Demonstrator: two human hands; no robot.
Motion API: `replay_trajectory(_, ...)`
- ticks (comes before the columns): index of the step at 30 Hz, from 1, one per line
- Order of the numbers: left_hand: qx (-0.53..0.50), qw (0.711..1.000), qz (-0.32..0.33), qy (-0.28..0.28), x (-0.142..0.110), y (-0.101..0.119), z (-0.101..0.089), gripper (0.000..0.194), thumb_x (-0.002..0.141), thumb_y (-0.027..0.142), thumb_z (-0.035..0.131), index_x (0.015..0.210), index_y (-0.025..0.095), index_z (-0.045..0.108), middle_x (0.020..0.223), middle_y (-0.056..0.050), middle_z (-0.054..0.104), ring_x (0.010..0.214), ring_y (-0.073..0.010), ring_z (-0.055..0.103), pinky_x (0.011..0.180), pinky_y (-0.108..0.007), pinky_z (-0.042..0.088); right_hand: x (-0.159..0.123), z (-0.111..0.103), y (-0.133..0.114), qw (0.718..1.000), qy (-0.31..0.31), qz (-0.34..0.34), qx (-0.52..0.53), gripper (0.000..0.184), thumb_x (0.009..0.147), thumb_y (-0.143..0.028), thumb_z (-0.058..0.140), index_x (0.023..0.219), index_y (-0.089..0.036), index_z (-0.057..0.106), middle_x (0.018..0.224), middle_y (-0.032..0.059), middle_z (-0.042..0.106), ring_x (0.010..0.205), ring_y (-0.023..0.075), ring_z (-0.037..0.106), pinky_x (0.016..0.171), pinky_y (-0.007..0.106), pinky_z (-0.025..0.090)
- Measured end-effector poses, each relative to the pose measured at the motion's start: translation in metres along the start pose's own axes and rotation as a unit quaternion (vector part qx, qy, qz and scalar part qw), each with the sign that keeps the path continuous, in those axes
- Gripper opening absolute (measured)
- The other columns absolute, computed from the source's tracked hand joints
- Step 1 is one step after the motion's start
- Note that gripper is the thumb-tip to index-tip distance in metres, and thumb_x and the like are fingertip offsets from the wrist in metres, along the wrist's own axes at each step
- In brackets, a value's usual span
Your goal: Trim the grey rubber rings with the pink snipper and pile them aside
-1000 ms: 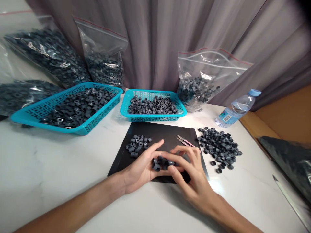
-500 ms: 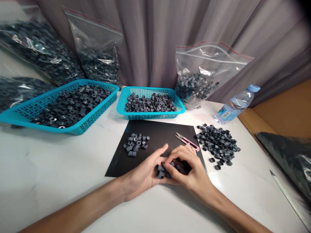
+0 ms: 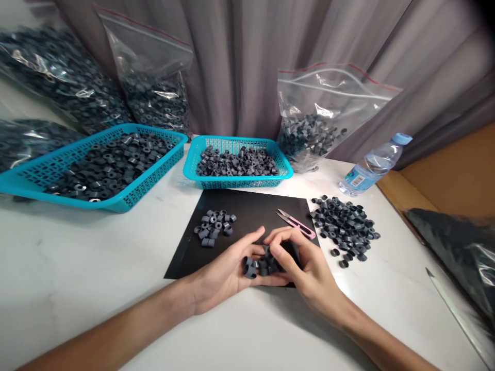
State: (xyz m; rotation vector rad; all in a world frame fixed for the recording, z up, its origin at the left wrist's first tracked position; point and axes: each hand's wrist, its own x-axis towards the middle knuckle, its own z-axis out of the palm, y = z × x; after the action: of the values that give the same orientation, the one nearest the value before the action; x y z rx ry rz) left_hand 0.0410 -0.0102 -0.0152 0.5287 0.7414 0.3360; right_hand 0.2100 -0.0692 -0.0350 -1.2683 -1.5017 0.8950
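Note:
My left hand (image 3: 228, 270) is cupped palm up over the near part of a black mat (image 3: 247, 211), with several small dark grey cylindrical rings (image 3: 250, 268) lying in the palm. Above that palm my right hand (image 3: 299, 257) has thumb and forefinger pinched together on a dark grey ring (image 3: 266, 249), partly hidden by the fingers. On the mat's left side rests a small group of similar rings (image 3: 214, 225). Pink-handled thread snips (image 3: 297, 224) lie beyond my right hand. A larger pile of rings (image 3: 344, 221) is spread on the white table to the right.
Two blue plastic baskets (image 3: 154, 175) hold many grey rings at the back and left. Behind them stand clear zip bags (image 3: 150, 93) of rings, with another bag (image 3: 309, 129) at back right. A water bottle (image 3: 375, 165) stands at right, near a cardboard box (image 3: 452, 170).
The view has shifted slightly. My right fingertips have risen a little from among the rings in my left palm, and a pinched ring now shows at them.

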Motion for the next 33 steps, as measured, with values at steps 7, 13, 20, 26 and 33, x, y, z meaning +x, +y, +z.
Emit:
replay_trajectory(7, 0.004, 0.999, 0.0, -0.045, 0.0, 0.0, -0.005, 0.051, 0.091, 0.054, 0.055, 0.098, 0.007, 0.075, 0.106, -0.016, 0.075, 0.098, -0.028, 0.073, 0.109, -0.039, 0.043, -0.001, -0.004, -0.002, 0.995, 0.079, -0.03, -0.048, 0.01, 0.101, -0.032, 0.051, 0.096, -0.024, 0.055, 0.092, 0.0025, 0.064, 0.09, 0.0186, 0.063, 0.079, 0.031, 0.048)
replay_trajectory(13, -0.011, 0.998, 0.036, -0.046, 0.002, -0.001, -0.007, 0.051, 0.092, 0.053, 0.055, 0.102, 0.007, 0.075, 0.125, -0.016, 0.069, 0.107, -0.0296, 0.069, 0.11, -0.039, 0.044, -0.001, -0.005, 0.005, 0.984, 0.111, -0.067, -0.123, 0.007, 0.096, -0.028, 0.059, 0.102, -0.024, 0.058, 0.094, 0.0033, 0.063, 0.087, 0.0197, 0.063, 0.08, 0.033, 0.05)
replay_trajectory(20, -0.035, 0.998, 0.043, -0.017, 0.001, 0.0, -0.003, 0.05, 0.093, 0.048, 0.056, 0.107, 0.003, 0.075, 0.12, -0.015, 0.069, 0.103, -0.0275, 0.069, 0.109, -0.043, 0.046, 0.002, -0.011, 0.009, 0.978, 0.087, -0.102, -0.159, 0.009, 0.094, -0.026, 0.063, 0.103, -0.025, 0.066, 0.087, 0.0017, 0.064, 0.079, 0.0185, 0.062, 0.076, 0.033, 0.049)
replay_trajectory(26, -0.036, 0.997, 0.05, -0.046, -0.002, 0.001, 0.003, 0.055, 0.099, 0.047, 0.045, 0.099, 0.002, 0.077, 0.099, -0.014, 0.074, 0.104, -0.0265, 0.066, 0.106, -0.039, 0.048, 0.002, -0.011, 0.007, 0.986, 0.097, -0.082, -0.105, 0.007, 0.094, -0.026, 0.065, 0.1, -0.025, 0.069, 0.081, -0.001, 0.063, 0.073, 0.0155, 0.061, 0.081, 0.033, 0.047)
replay_trajectory(33, -0.027, 0.997, 0.058, -0.044, -0.001, 0.0, 0.001, 0.057, 0.097, 0.052, 0.046, 0.098, 0.004, 0.077, 0.108, -0.014, 0.073, 0.11, -0.0267, 0.064, 0.108, -0.036, 0.046, 0.003, -0.014, 0.008, 0.987, 0.072, -0.1, -0.101, 0.016, 0.092, -0.022, 0.066, 0.107, -0.027, 0.069, 0.093, 0.0024, 0.065, 0.086, 0.0189, 0.059, 0.08, 0.035, 0.046)
